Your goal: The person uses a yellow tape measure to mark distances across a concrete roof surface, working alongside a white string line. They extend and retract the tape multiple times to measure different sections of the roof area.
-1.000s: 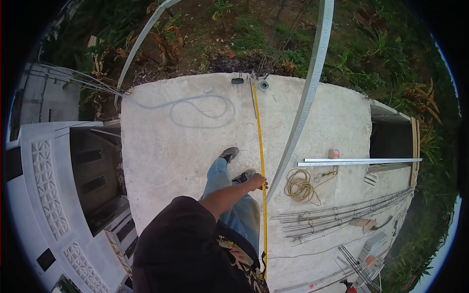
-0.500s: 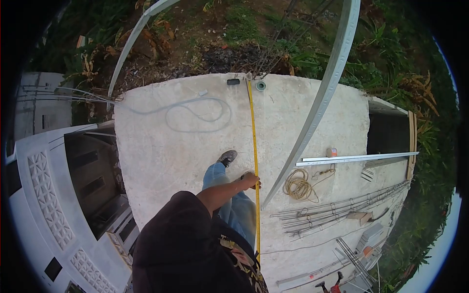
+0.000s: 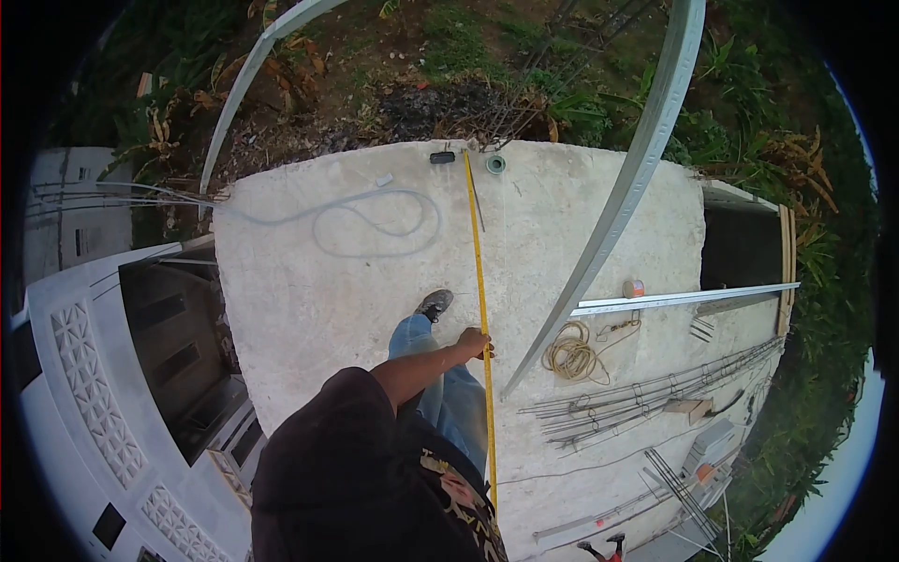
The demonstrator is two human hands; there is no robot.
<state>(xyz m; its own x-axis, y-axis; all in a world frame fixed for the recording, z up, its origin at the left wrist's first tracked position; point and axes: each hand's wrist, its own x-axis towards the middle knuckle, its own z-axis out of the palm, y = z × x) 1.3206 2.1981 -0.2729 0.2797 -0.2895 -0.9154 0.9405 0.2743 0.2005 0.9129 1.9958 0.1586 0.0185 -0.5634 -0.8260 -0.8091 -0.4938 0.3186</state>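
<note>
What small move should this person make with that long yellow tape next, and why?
Probably ease the yellow tape straighter: it bends slightly at the left hand, which grips it partway along, and a straight tape would likely measure truer.

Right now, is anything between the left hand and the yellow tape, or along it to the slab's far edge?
Nothing visible: the left hand touches the yellow tape. Near the far edge of the slab, a thin rod, black block and green roll lie beside it.

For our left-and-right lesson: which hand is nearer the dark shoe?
Left. The left hand holds the yellow tape, near but apart from the shoe; the right hand is out of view.
</note>
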